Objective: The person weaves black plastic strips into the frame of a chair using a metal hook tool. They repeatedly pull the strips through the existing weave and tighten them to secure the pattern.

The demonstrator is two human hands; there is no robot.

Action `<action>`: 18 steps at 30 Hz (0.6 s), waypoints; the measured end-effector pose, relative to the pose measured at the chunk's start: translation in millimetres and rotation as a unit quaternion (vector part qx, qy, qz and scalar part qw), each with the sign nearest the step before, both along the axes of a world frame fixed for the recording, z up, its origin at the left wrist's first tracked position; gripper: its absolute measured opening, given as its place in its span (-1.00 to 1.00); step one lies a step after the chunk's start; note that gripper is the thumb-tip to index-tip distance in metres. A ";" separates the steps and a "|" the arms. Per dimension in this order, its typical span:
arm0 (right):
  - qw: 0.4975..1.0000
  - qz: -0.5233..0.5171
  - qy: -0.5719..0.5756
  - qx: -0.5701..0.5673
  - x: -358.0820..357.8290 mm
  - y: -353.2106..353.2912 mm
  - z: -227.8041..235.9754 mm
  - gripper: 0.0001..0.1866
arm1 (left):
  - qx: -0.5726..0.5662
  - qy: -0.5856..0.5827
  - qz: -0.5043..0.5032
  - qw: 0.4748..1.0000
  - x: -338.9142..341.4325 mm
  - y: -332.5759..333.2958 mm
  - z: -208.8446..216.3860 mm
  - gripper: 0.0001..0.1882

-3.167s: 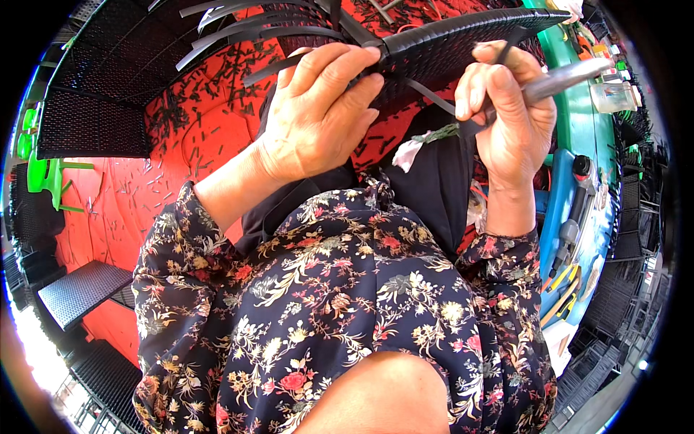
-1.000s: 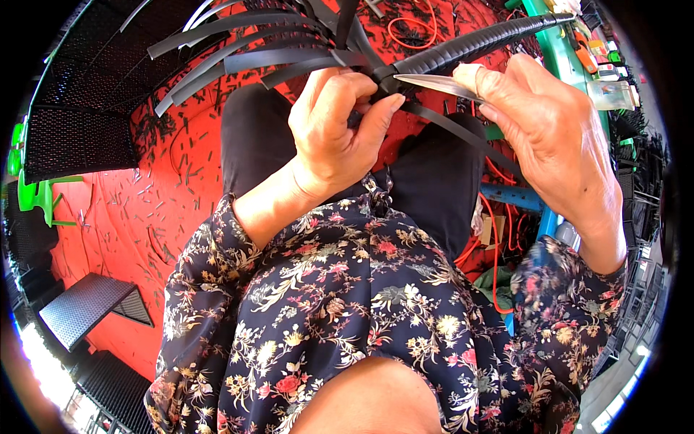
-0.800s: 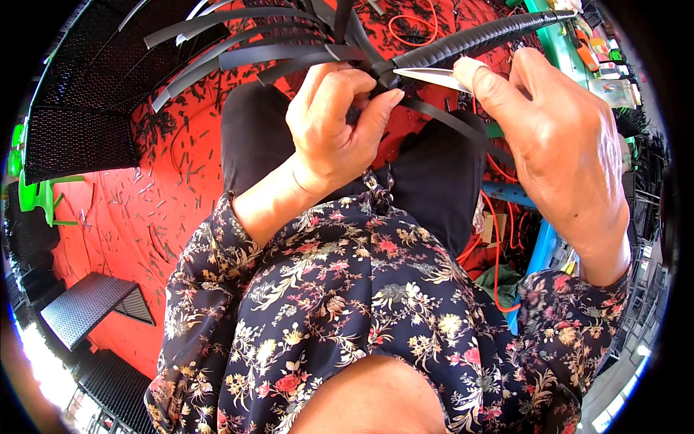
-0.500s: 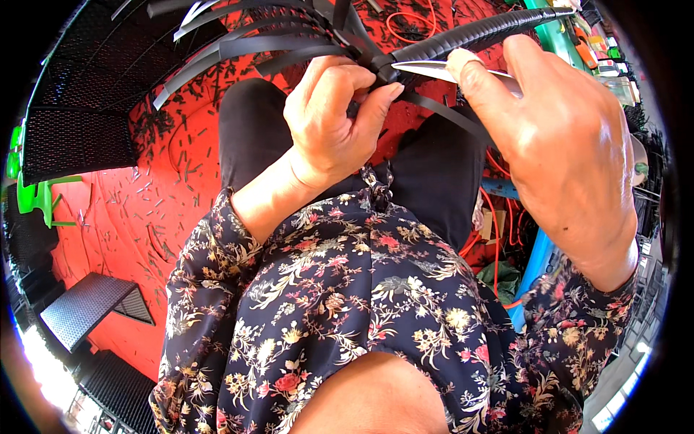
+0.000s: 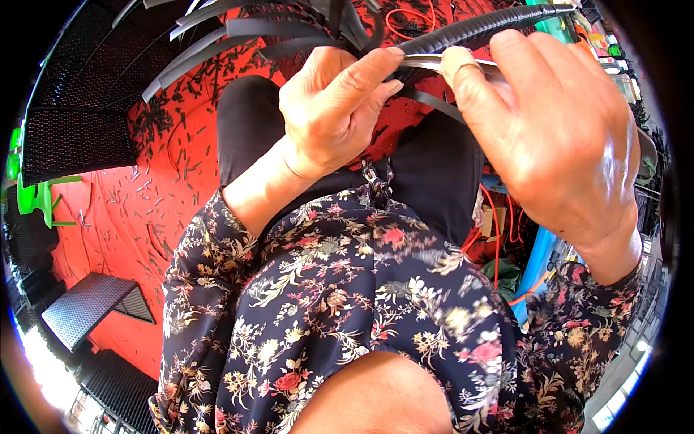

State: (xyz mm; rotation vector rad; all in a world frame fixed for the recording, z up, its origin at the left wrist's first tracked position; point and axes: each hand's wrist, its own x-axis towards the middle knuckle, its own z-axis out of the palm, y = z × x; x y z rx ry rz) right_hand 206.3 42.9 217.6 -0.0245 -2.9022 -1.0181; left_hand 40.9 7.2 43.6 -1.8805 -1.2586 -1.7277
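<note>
My left hand [image 5: 325, 119] closes its thumb and forefinger about the near end of a black strip-wrapped bar [image 5: 484, 27]. A pointed silver blade [image 5: 423, 62] is gripped in my right hand [image 5: 560, 126], its tip meeting the bar beside my left forefinger. The blade's handle is hidden in the palm, so I cannot tell the exact tool. Several loose flat black plastic strips [image 5: 271, 27] fan out to the left beyond my left hand. One more black strip [image 5: 434, 105] hangs below the bar between the hands.
Black woven panels [image 5: 76, 145] stand at the left beside a green plastic stool [image 5: 43, 195]. A dark woven piece [image 5: 90, 304] rests lower left. Strip offcuts litter the red floor [image 5: 181, 239]. Orange hose [image 5: 497, 253] and a blue tube [image 5: 535, 267] lie at the right.
My left forefinger has straightened and moved right, over the bar's end near the blade tip. The blade has shifted slightly right and up with my right hand. The loose strips have swayed.
</note>
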 end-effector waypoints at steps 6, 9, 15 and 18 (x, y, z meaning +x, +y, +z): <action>0.999 0.033 0.019 -0.011 -4.2 1.6 -5.0 -0.73 | -0.069 -0.007 0.030 0.997 -5.9 -1.1 6.5 -0.52; 0.998 0.035 0.036 -0.025 -3.9 7.4 -11.6 -0.74 | -0.103 0.064 0.066 0.990 -20.0 -1.6 8.7 -0.56; 0.995 -0.018 0.066 -0.069 1.3 18.3 -19.9 -0.72 | -0.208 0.021 0.005 0.978 -26.8 -3.6 23.6 -0.58; 0.955 -0.082 0.141 -0.248 9.5 35.4 -29.2 -0.69 | -0.220 0.009 0.002 0.975 -30.6 -7.1 22.5 -0.57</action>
